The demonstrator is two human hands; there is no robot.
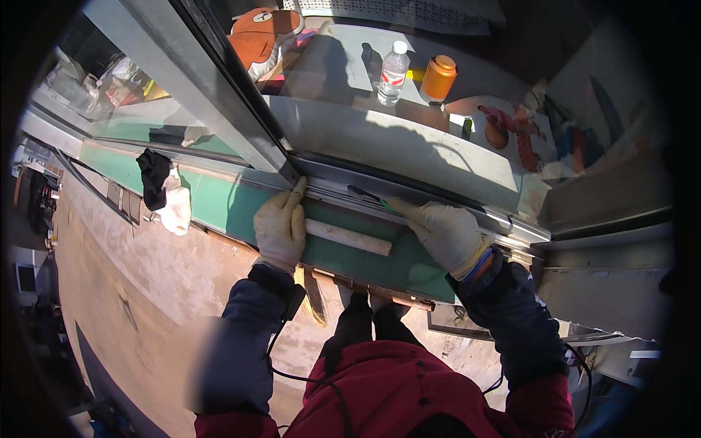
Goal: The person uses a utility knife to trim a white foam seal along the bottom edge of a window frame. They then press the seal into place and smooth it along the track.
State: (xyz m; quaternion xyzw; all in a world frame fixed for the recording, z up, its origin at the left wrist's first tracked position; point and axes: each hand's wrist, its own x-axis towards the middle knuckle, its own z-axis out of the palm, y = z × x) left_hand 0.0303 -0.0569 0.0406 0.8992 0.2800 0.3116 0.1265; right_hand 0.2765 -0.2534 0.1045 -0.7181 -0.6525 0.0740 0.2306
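In my gloved right hand is a toothbrush, its dark bristled head over the metal window track and its green handle between my fingers. My gloved left hand rests at the foot of the sliding window frame. Its index finger stretches up to the frame's lower corner, and the other fingers bend loosely. Right beside it a white rod-shaped piece lies on the green sill; its near end meets the glove's edge. Both gloves are pale and thin.
Behind the glass, a clear bottle and an orange jar stand on a white surface, near an orange-and-white shoe-like item. Black cloth and white cloth hang over the sill at left. A cable runs along my sleeve.
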